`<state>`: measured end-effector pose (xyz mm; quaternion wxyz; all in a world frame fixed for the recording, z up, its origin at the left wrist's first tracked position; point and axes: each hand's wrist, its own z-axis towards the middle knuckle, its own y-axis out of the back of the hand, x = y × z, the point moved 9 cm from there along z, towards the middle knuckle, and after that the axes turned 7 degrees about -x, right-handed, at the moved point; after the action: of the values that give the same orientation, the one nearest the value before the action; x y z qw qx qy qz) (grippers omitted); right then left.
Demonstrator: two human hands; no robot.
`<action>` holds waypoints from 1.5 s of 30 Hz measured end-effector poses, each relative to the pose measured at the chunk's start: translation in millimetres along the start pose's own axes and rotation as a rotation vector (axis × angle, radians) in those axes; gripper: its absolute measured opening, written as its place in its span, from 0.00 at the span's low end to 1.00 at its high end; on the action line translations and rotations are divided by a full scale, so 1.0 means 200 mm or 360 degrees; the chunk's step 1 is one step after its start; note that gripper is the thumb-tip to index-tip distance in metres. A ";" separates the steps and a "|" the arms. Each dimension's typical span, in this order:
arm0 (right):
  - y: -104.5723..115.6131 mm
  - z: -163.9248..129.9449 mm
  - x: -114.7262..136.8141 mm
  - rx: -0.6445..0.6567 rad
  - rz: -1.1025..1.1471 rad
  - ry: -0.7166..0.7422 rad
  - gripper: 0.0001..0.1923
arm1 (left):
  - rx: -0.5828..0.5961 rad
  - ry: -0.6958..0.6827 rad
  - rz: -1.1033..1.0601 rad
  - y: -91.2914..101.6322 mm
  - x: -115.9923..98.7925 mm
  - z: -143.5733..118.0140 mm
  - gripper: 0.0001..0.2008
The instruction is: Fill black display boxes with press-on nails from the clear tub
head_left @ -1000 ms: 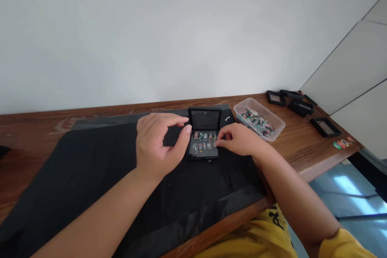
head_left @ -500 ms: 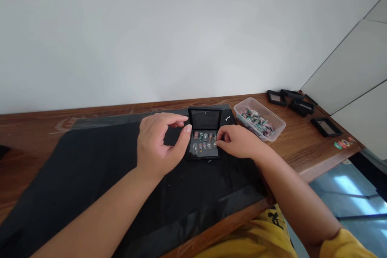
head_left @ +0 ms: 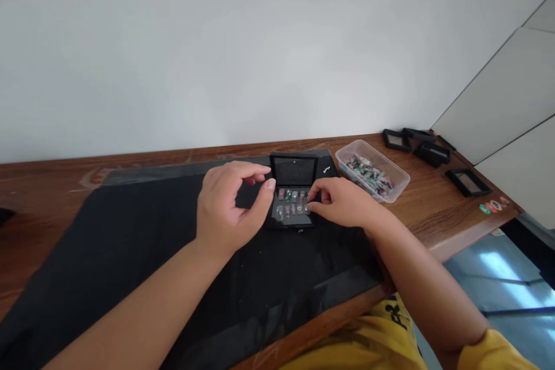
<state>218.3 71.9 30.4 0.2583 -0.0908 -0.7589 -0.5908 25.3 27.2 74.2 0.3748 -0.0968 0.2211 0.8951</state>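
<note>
A small black hinged case [head_left: 293,196] lies open on a black mat [head_left: 130,254] that covers most of a wooden table [head_left: 437,217], its lid standing upright at the far side. Inside the case, two rows of press-on nails [head_left: 291,202] sit on a grey insert. The left hand [head_left: 225,208] hovers at the case's left edge, thumb and forefinger curved toward each other with a gap between them (a loose C, nothing held in it). The right hand [head_left: 342,202] rests at the case's right edge, its fingertips [head_left: 311,201] drawn together over the rightmost nails; whether they actually pinch one I cannot tell. Just beyond the right hand stands a clear plastic tub [head_left: 372,169] filled with more coloured nails, and further right several empty black cases [head_left: 431,152] lie scattered near the table's corner
</note>
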 end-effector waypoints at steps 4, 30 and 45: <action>0.03 0.00 -0.02 -0.0036 -0.0013 -0.0024 0.06 | 0.0006 0.0024 -0.0015 0.00 0.00 0.00 0.06; 0.02 0.03 0.00 -0.0186 0.0094 0.0144 0.11 | 0.0280 0.0293 0.0014 -0.12 0.12 -0.06 0.20; 0.23 -0.03 -0.03 -0.1066 0.0445 0.0395 0.23 | 0.0461 0.0576 0.0012 -0.20 0.25 -0.13 0.32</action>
<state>245.9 81.5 67.1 0.3824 -0.2007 -0.4670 -0.7716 17.9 71.2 20.6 0.3358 -0.2002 0.4113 0.8234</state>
